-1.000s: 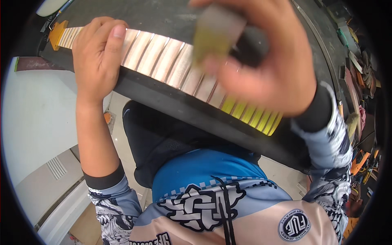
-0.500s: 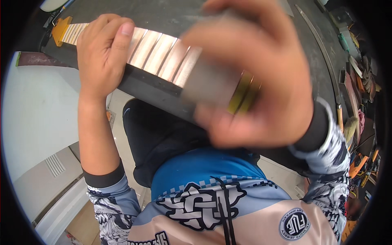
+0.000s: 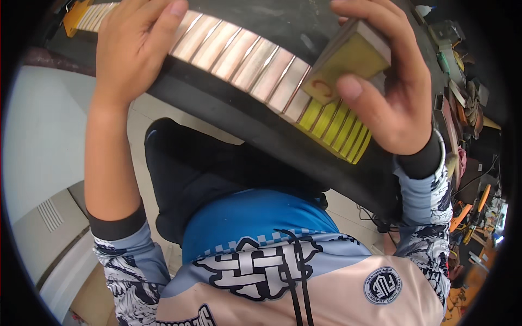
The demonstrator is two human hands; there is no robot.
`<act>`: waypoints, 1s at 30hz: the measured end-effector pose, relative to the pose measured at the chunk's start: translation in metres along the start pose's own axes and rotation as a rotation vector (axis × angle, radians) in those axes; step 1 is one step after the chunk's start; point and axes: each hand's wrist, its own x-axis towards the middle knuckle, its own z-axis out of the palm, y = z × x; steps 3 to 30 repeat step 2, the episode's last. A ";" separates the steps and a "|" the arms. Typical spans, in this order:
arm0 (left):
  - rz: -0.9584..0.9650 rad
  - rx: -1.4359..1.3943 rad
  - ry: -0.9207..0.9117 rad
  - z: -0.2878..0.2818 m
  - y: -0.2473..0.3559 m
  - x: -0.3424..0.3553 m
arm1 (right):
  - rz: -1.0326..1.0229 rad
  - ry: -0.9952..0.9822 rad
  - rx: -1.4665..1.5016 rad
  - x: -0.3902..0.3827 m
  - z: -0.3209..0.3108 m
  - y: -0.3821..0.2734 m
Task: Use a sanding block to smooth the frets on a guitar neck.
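A guitar neck (image 3: pixel 255 62) lies slantwise across the dark bench, its fingerboard face up with shiny frets. Most of the spaces between the frets look pale; those at the right end are bright yellow-green. An orange headstock (image 3: pixel 74 18) shows at the far left. My left hand (image 3: pixel 130 49) is wrapped over the neck near that end, its thumb along the near side. In my right hand (image 3: pixel 399 103) is an olive-yellow sanding block (image 3: pixel 353 60), gripped between thumb and fingers. The block is tilted up over the start of the yellow-green section; whether it touches is hard to tell.
The dark bench top (image 3: pixel 261 16) ends at a near edge above my legs. Tools and odds and ends, including an orange-handled tool (image 3: pixel 461 217), crowd the right side. A white panel (image 3: pixel 49 130) stands at the left.
My right hand, blurred and over the fingerboard before, is now steadier with the block tipped up, exposing the yellow-green end. The left hand keeps its hold. The whole view has shifted slightly.
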 end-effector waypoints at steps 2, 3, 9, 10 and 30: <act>0.049 -0.036 0.053 0.001 -0.002 -0.001 | 0.048 -0.089 -0.108 -0.003 -0.004 0.007; 0.049 -0.036 0.053 0.001 -0.002 -0.001 | 0.048 -0.089 -0.108 -0.003 -0.004 0.007; 0.049 -0.036 0.053 0.001 -0.002 -0.001 | 0.048 -0.089 -0.108 -0.003 -0.004 0.007; 0.049 -0.036 0.053 0.001 -0.002 -0.001 | 0.048 -0.089 -0.108 -0.003 -0.004 0.007; 0.049 -0.036 0.053 0.001 -0.002 -0.001 | 0.048 -0.089 -0.108 -0.003 -0.004 0.007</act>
